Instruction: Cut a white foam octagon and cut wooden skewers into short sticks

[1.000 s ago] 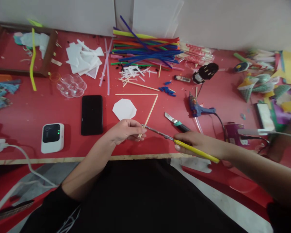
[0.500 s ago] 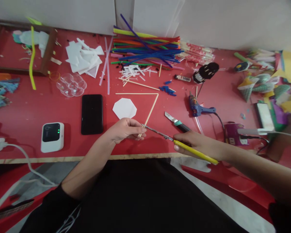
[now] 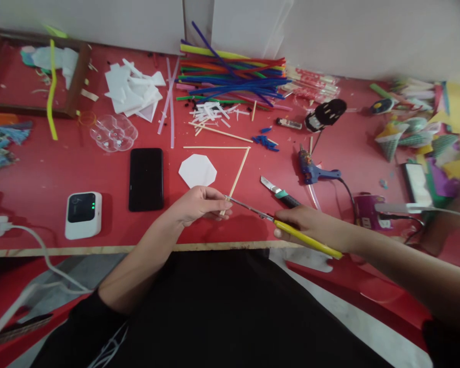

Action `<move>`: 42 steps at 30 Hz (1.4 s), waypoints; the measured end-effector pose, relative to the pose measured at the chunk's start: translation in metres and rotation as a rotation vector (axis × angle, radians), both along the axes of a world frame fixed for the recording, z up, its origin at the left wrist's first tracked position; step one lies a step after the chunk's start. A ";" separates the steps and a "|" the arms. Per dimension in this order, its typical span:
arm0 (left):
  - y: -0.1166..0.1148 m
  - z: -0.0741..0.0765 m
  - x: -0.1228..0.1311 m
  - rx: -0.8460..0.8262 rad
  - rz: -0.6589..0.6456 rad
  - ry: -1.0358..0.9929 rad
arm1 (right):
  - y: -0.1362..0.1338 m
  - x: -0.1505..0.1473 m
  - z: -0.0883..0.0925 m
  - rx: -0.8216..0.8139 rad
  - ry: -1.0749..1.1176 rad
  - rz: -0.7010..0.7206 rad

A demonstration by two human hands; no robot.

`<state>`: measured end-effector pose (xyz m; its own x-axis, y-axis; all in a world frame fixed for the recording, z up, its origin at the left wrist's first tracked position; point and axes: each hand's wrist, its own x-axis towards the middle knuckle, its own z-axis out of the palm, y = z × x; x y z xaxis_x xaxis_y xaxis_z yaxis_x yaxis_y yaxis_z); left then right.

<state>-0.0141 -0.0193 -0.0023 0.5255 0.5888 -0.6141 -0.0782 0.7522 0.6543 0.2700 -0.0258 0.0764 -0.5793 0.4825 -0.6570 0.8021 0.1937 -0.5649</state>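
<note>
Between its thumb and fingers, my left hand (image 3: 205,204) pinches the near end of a thin wooden stick (image 3: 239,171). The stick slants up and right, its far end meeting the right end of a second stick (image 3: 214,147) that lies level. My right hand (image 3: 304,225) grips yellow-handled scissors (image 3: 306,238), whose blades reach left to the pinched stick beside my left fingertips. Whether the blades are closed on the stick I cannot tell. A white octagonal card (image 3: 198,171) lies just beyond my left hand, and a utility knife (image 3: 279,193) beyond my right.
A black phone (image 3: 146,179) and a white router-like device (image 3: 83,215) lie at left. Pipe cleaners (image 3: 230,76), white paper scraps (image 3: 134,92) and a wooden tray (image 3: 78,82) stand behind. On the right are a blue glue gun (image 3: 310,168) and a purple socket box (image 3: 370,212) with cords.
Both hands, the stick and the scissors stay nearly in place. The scissors' handle shifts very slightly, and the whole view drifts a little.
</note>
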 end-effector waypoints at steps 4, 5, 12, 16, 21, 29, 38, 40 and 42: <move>0.005 0.000 -0.009 0.064 0.087 0.023 | 0.005 0.007 0.001 0.070 0.039 -0.057; 0.007 0.000 -0.013 0.098 0.133 0.037 | 0.007 0.011 0.002 0.091 0.037 -0.085; 0.041 0.011 -0.027 0.654 0.439 0.517 | 0.030 0.033 -0.012 0.548 -0.333 -0.335; 0.078 0.014 -0.025 1.013 0.265 1.089 | 0.041 0.032 -0.028 0.638 -0.447 -0.357; 0.126 0.013 -0.013 1.049 0.153 1.260 | 0.048 0.027 -0.045 0.670 -0.416 -0.330; 0.150 0.004 -0.006 1.196 -0.144 1.330 | 0.044 0.044 -0.062 0.705 -0.323 -0.343; 0.154 -0.005 -0.013 1.392 -0.343 1.263 | 0.046 0.050 -0.068 0.731 -0.259 -0.412; 0.154 -0.006 -0.014 1.415 -0.356 1.244 | 0.046 0.051 -0.069 0.732 -0.242 -0.425; 0.152 -0.004 -0.015 1.432 -0.353 1.232 | 0.045 0.051 -0.071 0.734 -0.226 -0.442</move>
<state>-0.0291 0.1330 -0.0066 0.4344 0.8963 0.0894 0.8545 -0.4415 0.2738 0.3215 0.0197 0.0055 -0.1343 0.9763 -0.1699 0.9668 0.0914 -0.2388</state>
